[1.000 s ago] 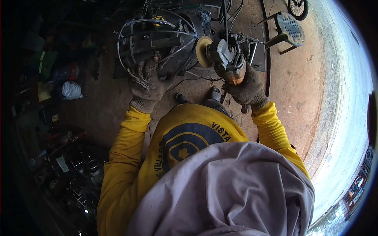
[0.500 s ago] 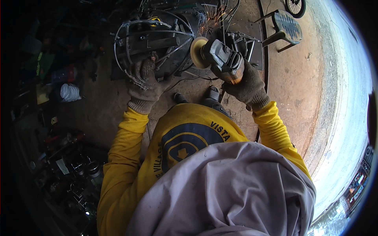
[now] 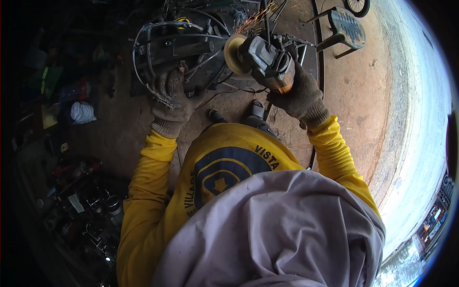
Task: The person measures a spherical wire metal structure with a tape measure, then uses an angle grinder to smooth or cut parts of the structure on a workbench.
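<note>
My right hand (image 3: pixel 300 93), in a brown knit work glove, grips the rear body of an angle grinder (image 3: pixel 267 62). Its pale, tan disc (image 3: pixel 235 54) points left and sits against the right end of a cage-like frame of bent metal rods (image 3: pixel 150 48). Orange sparks (image 3: pixel 256 19) stream away from the disc toward the far side. My left hand (image 3: pixel 172 95), in the same kind of glove, is closed on the near side of the metal frame, its fingers curled round a rod. Part of that rod is hidden under the glove.
A dark work surface with other metal parts lies beneath the frame. A plastic stool (image 3: pixel 346 28) and a bicycle wheel (image 3: pixel 357 5) stand at the far right. A cable (image 3: pixel 229 93) runs near my feet. A white bundle (image 3: pixel 82 113) and dark clutter lie to the left.
The grinder has shifted slightly left and away from me along the frame. The frame and my left hand have moved a little left. Sparks continue to fly.
</note>
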`<state>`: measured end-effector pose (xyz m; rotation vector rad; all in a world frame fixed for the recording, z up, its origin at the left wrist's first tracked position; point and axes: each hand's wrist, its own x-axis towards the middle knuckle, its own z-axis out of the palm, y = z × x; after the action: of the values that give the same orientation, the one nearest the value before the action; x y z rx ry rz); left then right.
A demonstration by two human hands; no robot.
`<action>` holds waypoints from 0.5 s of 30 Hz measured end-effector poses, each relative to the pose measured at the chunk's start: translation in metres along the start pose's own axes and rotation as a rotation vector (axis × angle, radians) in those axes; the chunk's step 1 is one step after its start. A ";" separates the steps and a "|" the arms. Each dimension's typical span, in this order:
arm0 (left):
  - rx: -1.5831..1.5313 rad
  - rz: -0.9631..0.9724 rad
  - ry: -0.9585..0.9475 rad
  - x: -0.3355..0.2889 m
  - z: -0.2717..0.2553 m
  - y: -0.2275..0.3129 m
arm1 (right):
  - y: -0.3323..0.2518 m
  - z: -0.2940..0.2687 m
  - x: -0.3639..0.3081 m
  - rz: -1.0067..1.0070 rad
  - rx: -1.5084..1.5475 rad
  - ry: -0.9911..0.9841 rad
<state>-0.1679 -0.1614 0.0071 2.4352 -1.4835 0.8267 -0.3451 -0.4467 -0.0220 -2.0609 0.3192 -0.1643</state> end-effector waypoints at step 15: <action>0.032 0.006 -0.012 -0.004 -0.002 -0.004 | -0.011 -0.009 0.000 0.025 -0.090 -0.021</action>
<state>-0.1667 -0.1557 0.0069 2.4639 -1.4937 0.8454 -0.3454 -0.4490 -0.0079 -2.1452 0.3446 -0.1151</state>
